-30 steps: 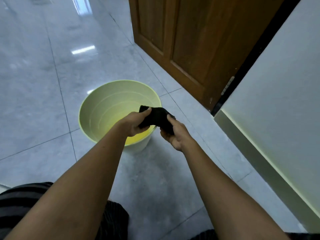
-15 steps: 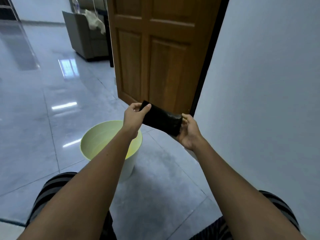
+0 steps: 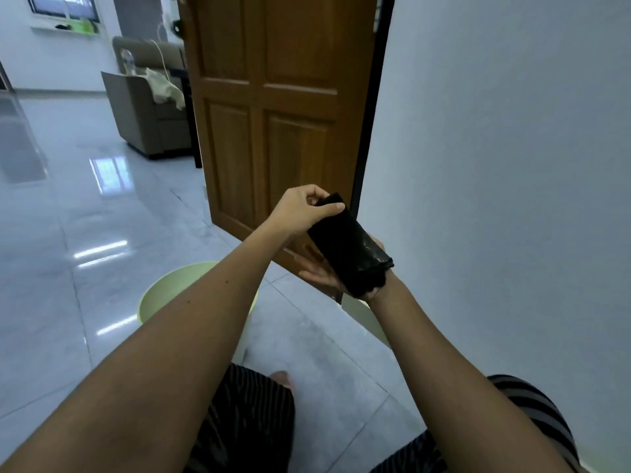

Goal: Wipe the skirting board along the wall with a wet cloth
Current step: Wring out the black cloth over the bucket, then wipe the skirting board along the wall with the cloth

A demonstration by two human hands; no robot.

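Note:
A wet black cloth (image 3: 351, 247), folded into a strip, lies across the palm of my right hand (image 3: 321, 273), whose fingers are spread flat under it. My left hand (image 3: 302, 209) pinches the cloth's upper end between thumb and fingers. Both hands are raised in front of the wooden door. A short piece of pale skirting board (image 3: 367, 317) shows at the foot of the white wall, just below my right wrist; my right forearm hides the rest.
A pale green bucket (image 3: 153, 298) stands on the glossy grey tile floor, partly behind my left forearm. The brown wooden door (image 3: 280, 107) is straight ahead, the white wall (image 3: 512, 165) to the right. A grey armchair (image 3: 146, 114) sits far back left. My striped shorts fill the bottom.
The view has tilted up from the bucket toward the door. Both hands lifted the cloth off the bucket; it now lies over my right palm with my left hand at its top end.

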